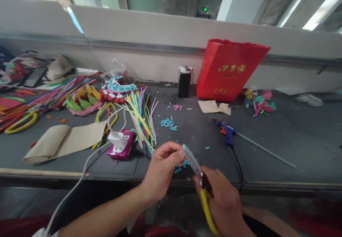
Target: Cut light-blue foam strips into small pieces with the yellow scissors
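Near the table's front edge, my left hand (164, 167) is closed in a pinch on a thin blue strip (184, 146), of which only the tip shows past the fingers. My right hand (223, 197) is wrapped round a pair of scissors (194, 163) with yellow handles. The blades point up and left and touch or nearly touch the strip's tip; how far apart they are I cannot tell. Under and beside the blades lie short blue cut pieces (178, 170). Farther back is a second pile of blue pieces (168, 123), with a few pink pieces (177, 107) behind it.
A purple power strip (125, 148) with a white plug and cable sits left, beside a bundle of pastel strips (141, 112). At right lies a blue glue gun (228, 133) with a long glue stick. Behind stand a bottle (185, 83) and a red bag (227, 73).
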Demonstrator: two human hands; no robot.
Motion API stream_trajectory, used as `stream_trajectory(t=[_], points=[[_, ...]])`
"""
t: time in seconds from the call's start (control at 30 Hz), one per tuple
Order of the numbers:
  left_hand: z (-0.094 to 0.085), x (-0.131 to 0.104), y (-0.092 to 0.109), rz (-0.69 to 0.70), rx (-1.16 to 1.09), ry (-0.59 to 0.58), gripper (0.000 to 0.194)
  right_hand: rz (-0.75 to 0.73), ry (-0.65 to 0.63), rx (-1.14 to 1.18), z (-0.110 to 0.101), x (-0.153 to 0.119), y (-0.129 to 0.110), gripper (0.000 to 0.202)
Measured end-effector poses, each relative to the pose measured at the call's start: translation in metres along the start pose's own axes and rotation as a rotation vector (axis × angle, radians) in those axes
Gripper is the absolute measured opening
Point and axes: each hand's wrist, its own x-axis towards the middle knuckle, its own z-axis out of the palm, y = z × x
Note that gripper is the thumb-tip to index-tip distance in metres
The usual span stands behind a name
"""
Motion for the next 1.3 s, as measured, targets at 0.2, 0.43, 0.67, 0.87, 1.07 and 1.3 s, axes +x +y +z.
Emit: stream_trajectory(t=[0.2,0.43,0.67,0.87,1.07,1.3], points=[[0.001,0.000,-0.002,0.006,0.006,0.021,0.011,-0.015,0.004,-0.036,0.002,-0.002,0.001,0.018],[0.003,-0.001,-0.001,0.010,0.018,0.007,0.011,-0.023,0.032,-0.040,0.005,-0.003,0.002,0.017],[0.002,-0.001,-0.001,0.009,0.024,0.007,0.011,-0.063,0.030,-0.036,0.002,-0.002,0.001,0.018],[0.002,-0.003,0.000,-0.017,0.002,0.011,0.010,0.004,0.001,0.025,0.006,-0.006,0.004,0.018],[-0.001,-0.001,0.001,-0.003,-0.036,-0.007,0.008,0.091,0.015,0.048,0.010,-0.010,0.010,0.018],[-0.001,0.001,0.001,0.006,-0.014,-0.004,0.009,0.062,-0.025,0.031,0.007,-0.009,0.010,0.020]])
